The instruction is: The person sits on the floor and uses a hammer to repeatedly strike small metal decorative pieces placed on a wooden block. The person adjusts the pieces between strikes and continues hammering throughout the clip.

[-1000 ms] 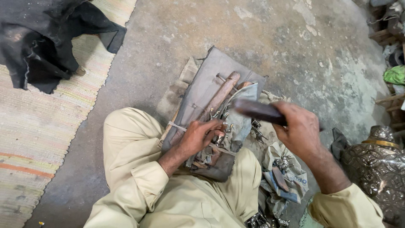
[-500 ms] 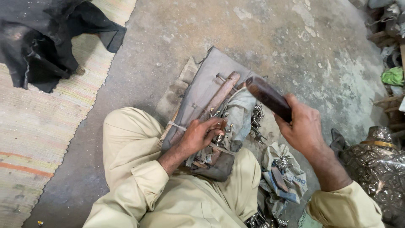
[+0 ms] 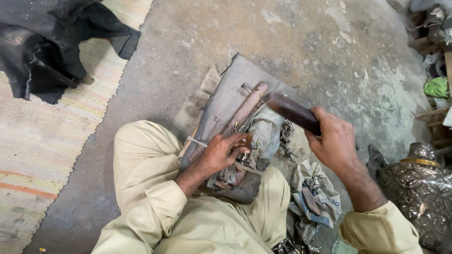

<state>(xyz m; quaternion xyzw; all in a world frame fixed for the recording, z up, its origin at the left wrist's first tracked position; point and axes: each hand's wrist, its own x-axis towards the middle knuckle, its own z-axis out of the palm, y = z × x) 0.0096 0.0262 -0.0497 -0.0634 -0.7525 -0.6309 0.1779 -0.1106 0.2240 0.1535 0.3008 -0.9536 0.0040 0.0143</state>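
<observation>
My right hand (image 3: 335,143) grips a dark wooden mallet (image 3: 292,111), its head raised over the work. My left hand (image 3: 221,153) presses down on a small metal piece (image 3: 245,155) on a grey padded board (image 3: 226,101) that rests across my leg. A wooden rod (image 3: 247,107) lies lengthwise on the board. Small shiny metal parts (image 3: 285,138) lie just beside the board, between my two hands. I sit on the floor in beige clothes.
Crumpled newspaper (image 3: 320,200) with more metal parts lies by my right knee. An embossed metal vessel (image 3: 419,188) stands at the right edge. A black cloth (image 3: 52,42) lies on a striped woven mat (image 3: 42,141) to the left. Clutter sits at the top right.
My right hand swung the mallet upward and back down toward the board. My left hand stayed on the small piece.
</observation>
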